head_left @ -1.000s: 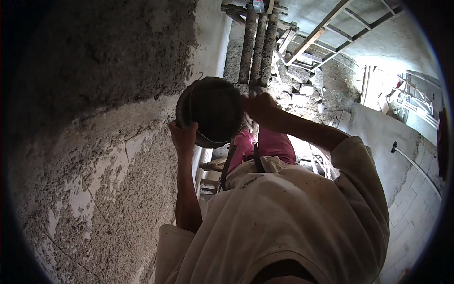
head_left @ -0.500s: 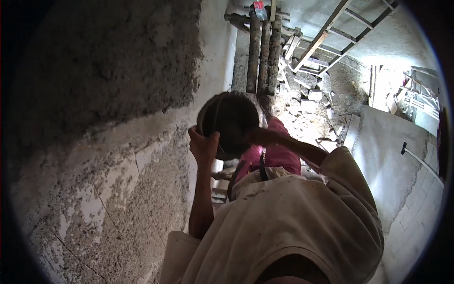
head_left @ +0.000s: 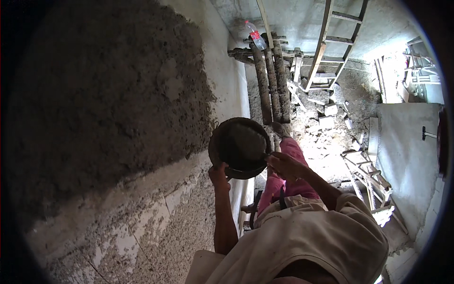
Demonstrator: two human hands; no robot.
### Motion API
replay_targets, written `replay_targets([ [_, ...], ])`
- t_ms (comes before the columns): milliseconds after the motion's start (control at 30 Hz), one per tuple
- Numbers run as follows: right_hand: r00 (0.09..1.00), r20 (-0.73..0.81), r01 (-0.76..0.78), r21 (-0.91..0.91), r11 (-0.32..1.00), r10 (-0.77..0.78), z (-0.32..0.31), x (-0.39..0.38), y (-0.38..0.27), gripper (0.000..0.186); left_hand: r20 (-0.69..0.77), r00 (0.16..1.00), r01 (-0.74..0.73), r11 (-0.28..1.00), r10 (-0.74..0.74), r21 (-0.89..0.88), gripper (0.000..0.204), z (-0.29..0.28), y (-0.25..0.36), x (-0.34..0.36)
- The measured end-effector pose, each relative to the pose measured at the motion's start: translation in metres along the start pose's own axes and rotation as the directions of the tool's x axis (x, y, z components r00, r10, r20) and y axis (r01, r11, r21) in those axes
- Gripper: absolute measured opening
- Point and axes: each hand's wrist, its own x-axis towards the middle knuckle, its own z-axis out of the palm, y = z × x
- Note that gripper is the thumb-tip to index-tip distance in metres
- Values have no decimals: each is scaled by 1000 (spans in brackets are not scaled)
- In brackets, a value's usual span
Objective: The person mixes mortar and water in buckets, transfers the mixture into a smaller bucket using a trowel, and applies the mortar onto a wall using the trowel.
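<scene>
Left hand [head_left: 219, 176] is gripping the bucket [head_left: 216, 146] at its lower-left rim, fingers pinching the edge. Right hand [head_left: 286, 165] is clutching a tool [head_left: 266, 155] by the right rim, fingers curled together; tool's head is hard to make out. Bucket is hanging near the rough wall [head_left: 104, 104]. Bottle [head_left: 256, 36] is resting on poles [head_left: 273, 83].

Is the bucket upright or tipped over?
Upright, not tipped over: the bucket shows its round rim and inside to the head camera above. Slight tilt: cannot tell.
</scene>
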Motion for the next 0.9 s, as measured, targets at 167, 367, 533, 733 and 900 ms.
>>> replay_targets([
  [167,918,-377,230,247,941,-125,-41,21,-31,33,-48,996,71,993,-76,-94,48,22,-8,30],
  [367,349,-819,483,-259,837,-455,-101,139,-59,28,-206,966,117,975,-156,-191,67,1,-47,44],
  [533,237,-907,635,-125,762,-347,-61,316,-55,19,-320,929,155,981,-185,-119,69,17,-65,36],
  [733,917,-170,399,453,797,-362,153,286,-231,37,-356,922,152,988,-153,-31,64,-20,-101,5],
  [900,873,7,484,-129,866,-487,86,155,-217,32,-298,933,189,980,-200,-68,46,-62,-110,-17],
])
